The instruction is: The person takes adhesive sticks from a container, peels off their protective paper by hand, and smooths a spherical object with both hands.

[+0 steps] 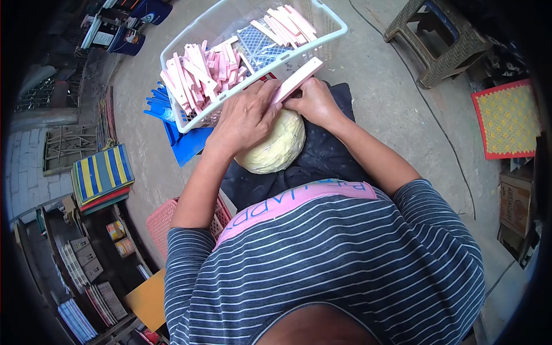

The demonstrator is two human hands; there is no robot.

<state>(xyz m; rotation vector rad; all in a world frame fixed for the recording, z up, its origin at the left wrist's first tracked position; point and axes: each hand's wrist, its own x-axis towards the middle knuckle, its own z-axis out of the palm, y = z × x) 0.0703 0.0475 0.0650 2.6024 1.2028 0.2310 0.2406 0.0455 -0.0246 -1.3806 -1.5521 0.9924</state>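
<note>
Both hands are closed on a long, flat pink strip point(299, 79), which slants up and away from the person, its far end sticking out past the fingers near the rim of a white plastic basket point(266, 68). The left hand point(244, 118) grips the near end between thumb and fingers, and the right hand point(315, 102) pinches the strip further along from the right side. Just below them, a rounded, pale yellow lump point(273, 146) with a rough, layered surface rests on dark cloth point(325, 152) over the person's lap. The left hand covers part of its upper side; it seems to lie against the lump, though the fingers hide the spot.

The basket stands on the floor beyond the hands. Inside it are a larger heap of pink strips point(198, 75) on the left, a smaller bunch point(290, 26) on the right and a blue patterned piece point(259, 46) between them. A flat blue sheet point(192, 145) lies beside the basket's left end, and a pink basket point(164, 224) sits partly behind the left arm.

Further left are a stack of striped mats point(103, 175) and a shelf point(54, 230) with books. To the right are a woven stool point(445, 54), a red-edged yellow mat point(507, 119) and a cardboard box point(514, 201).
</note>
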